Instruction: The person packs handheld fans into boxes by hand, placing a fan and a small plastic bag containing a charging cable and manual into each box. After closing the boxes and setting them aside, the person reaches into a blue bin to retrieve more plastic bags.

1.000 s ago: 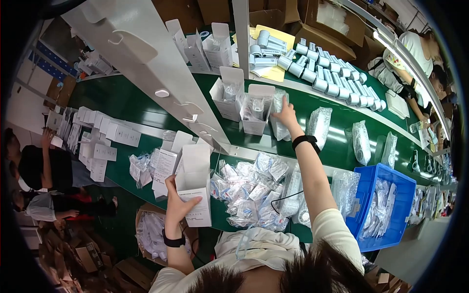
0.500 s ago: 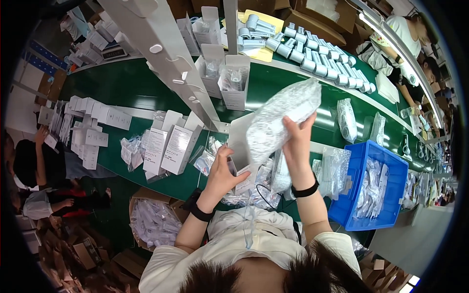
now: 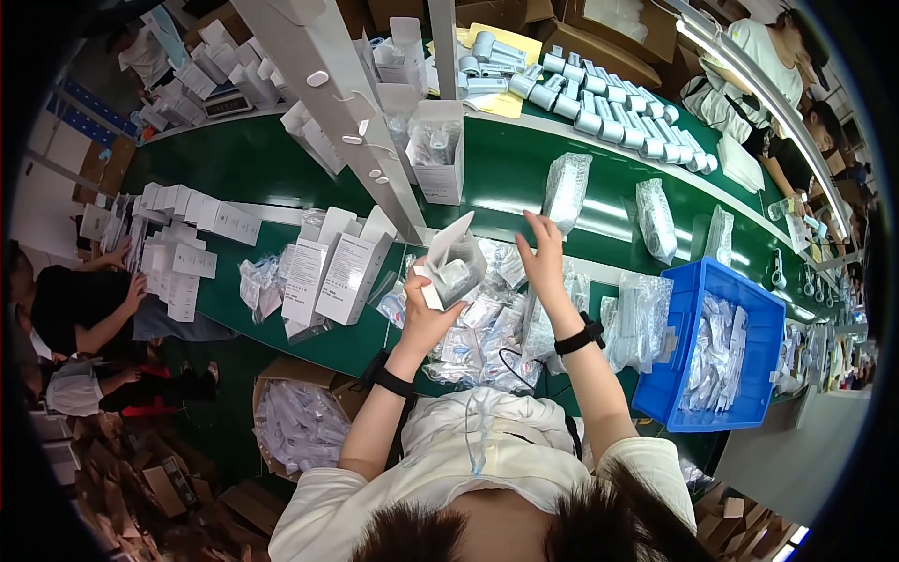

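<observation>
My left hand (image 3: 430, 310) is wrapped round a small white carton (image 3: 453, 263) whose top flaps stand up. Inside the carton sits a bubble-wrapped item (image 3: 457, 274), only partly visible. Just right of the carton, my right hand (image 3: 542, 259) is raised with its fingers apart and nothing in them. Beneath both hands lies a pile of clear plastic bags (image 3: 478, 339) with small parts inside. A bubble-wrapped package (image 3: 567, 190) rests on the green surface beyond my right hand.
At the right stands a blue bin (image 3: 660, 393) holding bagged parts. White cartons (image 3: 351, 276) stand to the left, below a grey metal post (image 3: 342, 112). Grey cylindrical devices (image 3: 609, 108) line the far shelf. Another person (image 3: 75, 309) works at the far left.
The bubble-wrapped package has left my right hand, and a bubble-wrapped item now shows inside the carton. My right hand has opened; my left hand has lifted and tilted the carton.
</observation>
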`<state>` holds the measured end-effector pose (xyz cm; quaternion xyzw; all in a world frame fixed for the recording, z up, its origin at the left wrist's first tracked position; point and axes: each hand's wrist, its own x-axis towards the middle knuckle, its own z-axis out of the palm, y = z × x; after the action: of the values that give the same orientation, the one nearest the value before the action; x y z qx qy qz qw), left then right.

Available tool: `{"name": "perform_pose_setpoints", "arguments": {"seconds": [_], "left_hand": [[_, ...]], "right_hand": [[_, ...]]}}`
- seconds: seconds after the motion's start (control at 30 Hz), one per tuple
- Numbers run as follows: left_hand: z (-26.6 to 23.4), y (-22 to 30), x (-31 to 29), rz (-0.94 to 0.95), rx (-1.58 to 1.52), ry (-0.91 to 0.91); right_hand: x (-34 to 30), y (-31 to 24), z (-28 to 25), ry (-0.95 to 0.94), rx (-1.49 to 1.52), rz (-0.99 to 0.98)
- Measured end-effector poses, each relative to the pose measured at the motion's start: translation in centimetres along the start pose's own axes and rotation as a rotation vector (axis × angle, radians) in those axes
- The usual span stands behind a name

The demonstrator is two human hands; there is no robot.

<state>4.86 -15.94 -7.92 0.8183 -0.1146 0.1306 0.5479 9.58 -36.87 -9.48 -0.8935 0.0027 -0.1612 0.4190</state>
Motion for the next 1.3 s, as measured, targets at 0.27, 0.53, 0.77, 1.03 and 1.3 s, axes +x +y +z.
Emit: {"name": "perform_pose_setpoints", "arguments": {"seconds": [0.27, 0.53, 0.77, 1.03, 1.3], "left_hand": [[-3.1, 4.4, 2.6, -0.037, 0.178, -0.142], [-3.7, 5.0, 4.1, -0.215, 0.306, -0.138], [-3.2, 3.8, 4.7, -0.174, 0.213, -0.01], [-3.6, 1.5, 4.6, -0.274, 0.1, 0.012], [-5.5, 1.5, 4.3, -0.367, -0.229, -0.169]], "right_hand": [[-1.0, 5.2, 2.9, -0.495, -0.37, 0.172], [0.5, -5.2, -4.8, 0.15, 0.19, -0.266], [0.5, -9.0, -0.8, -0.441, 0.151, -0.969], [-0.3, -8.4, -0.7, -0.545, -0.1, -0.889], [-0.6, -3.6, 2.7, -0.069, 0.345, -0.594]]}}
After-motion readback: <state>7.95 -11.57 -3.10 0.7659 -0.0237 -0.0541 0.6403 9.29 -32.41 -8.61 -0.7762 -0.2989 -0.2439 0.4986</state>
